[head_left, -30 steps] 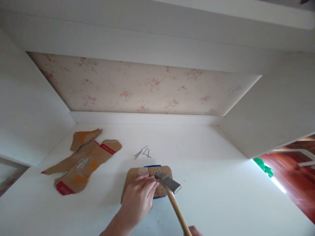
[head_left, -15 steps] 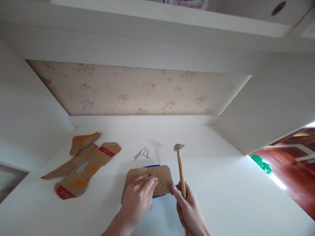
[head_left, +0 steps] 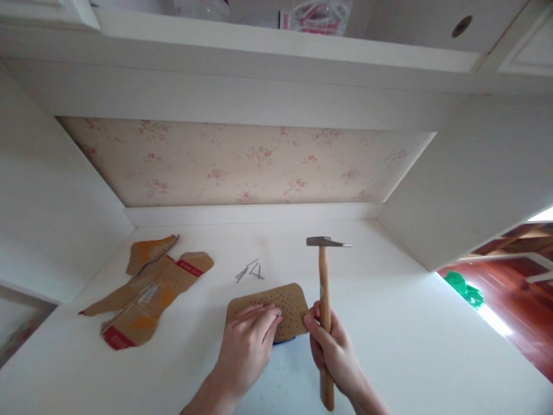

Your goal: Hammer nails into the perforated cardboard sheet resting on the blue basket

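My right hand (head_left: 334, 349) is wrapped round the wooden handle of a hammer (head_left: 325, 282), which stands head up. Its thumb and forefinger also touch the right edge of a piece of cardboard (head_left: 289, 302) dotted with many small holes. Over the left part of this cardboard lies my left hand (head_left: 250, 340), fingers closed in a pinch; what they hold, if anything, is hidden. A strip of something blue (head_left: 284, 341) shows under the cardboard's near edge. Beyond the cardboard several loose nails (head_left: 249, 271) lie on the white tabletop (head_left: 389, 323).
Torn cardboard pieces (head_left: 147, 300) with red and orange markings lie at the left. White side panels and an overhead shelf (head_left: 259, 63) enclose the tabletop, with flowered wallpaper (head_left: 259, 161) behind. A green bag-like thing (head_left: 462, 290) is beyond the right edge, over a reddish floor.
The hammer has turned so its head shows side-on, and its handle stands straighter. The holed cardboard has tilted and shifted slightly right, covering more of the blue thing. The view has tipped up slightly.
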The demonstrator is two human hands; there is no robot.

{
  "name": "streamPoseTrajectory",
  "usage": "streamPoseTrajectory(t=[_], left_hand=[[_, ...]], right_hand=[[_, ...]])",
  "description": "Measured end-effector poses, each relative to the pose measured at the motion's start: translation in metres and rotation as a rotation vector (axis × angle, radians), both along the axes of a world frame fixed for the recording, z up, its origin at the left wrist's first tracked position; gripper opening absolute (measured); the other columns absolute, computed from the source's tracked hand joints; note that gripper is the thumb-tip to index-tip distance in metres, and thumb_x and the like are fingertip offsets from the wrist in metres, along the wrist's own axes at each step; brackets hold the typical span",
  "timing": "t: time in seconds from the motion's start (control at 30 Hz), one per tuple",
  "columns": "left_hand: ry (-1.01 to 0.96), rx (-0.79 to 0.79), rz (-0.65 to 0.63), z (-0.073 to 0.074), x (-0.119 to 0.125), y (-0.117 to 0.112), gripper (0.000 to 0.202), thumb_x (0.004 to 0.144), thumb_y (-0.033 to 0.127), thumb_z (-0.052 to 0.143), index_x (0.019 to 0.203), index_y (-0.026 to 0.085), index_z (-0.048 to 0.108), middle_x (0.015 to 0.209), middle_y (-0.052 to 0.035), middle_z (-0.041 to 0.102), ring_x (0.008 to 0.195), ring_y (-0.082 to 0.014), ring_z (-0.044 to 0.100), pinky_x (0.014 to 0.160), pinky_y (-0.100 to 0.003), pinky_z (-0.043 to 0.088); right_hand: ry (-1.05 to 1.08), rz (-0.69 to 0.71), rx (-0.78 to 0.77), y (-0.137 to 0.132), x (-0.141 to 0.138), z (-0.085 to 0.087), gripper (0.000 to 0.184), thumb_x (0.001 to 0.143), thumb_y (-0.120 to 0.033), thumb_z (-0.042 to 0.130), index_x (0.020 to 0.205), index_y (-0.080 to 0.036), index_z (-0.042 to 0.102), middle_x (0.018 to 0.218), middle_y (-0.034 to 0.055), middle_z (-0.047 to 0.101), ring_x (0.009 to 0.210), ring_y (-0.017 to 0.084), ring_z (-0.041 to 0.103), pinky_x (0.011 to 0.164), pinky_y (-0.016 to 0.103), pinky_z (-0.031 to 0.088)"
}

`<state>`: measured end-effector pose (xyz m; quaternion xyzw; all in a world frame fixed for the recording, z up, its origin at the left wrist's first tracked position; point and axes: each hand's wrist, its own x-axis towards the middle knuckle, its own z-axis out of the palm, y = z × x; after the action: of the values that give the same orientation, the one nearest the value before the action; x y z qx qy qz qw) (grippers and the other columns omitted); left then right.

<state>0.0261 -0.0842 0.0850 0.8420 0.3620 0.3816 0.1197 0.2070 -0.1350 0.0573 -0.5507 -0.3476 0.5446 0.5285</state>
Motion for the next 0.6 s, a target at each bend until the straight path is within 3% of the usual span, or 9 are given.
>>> streamPoseTrajectory(t=[0.2, 0.47, 0.6], left_hand=[[0.015, -0.010, -0.016, 0.006, 0.015, -0.001, 0.015, 0.093, 0.017, 0.054, 0.100, 0.023, 0.066, 0.094, -0.0013, 0.077, 0.086, -0.0175, 0.072, 0.086, -0.035, 0.058], [0.027, -0.054, 0.013, -0.009, 0.023, -0.002, 0.012, 0.093, 0.017, 0.054, 0.093, 0.022, 0.065, 0.088, -0.0009, 0.076, 0.079, -0.0186, 0.072, 0.084, -0.040, 0.058], [0.008, -0.086, 0.009, -0.012, 0.022, 0.000, 0.014, 0.092, 0.018, 0.055, 0.092, 0.023, 0.068, 0.087, -0.0018, 0.077, 0.079, -0.0190, 0.072, 0.081, -0.037, 0.059]], right_hand=[[0.033, -0.032, 0.021, -0.006, 0.014, 0.002, 0.034, 0.089, -0.051, 0.061, 0.085, -0.026, 0.038, 0.044, -0.0163, 0.037, 0.030, 0.002, 0.021, 0.028, 0.012, 0.018], [0.097, -0.060, -0.004, -0.007, 0.015, -0.012, 0.031, 0.091, -0.048, 0.060, 0.086, -0.027, 0.037, 0.044, -0.0173, 0.033, 0.030, 0.002, 0.019, 0.026, 0.011, 0.020], [0.121, -0.063, -0.031, -0.006, 0.014, -0.018, 0.034, 0.089, -0.048, 0.062, 0.084, -0.027, 0.035, 0.043, -0.0176, 0.034, 0.029, 0.002, 0.019, 0.025, 0.010, 0.019]])
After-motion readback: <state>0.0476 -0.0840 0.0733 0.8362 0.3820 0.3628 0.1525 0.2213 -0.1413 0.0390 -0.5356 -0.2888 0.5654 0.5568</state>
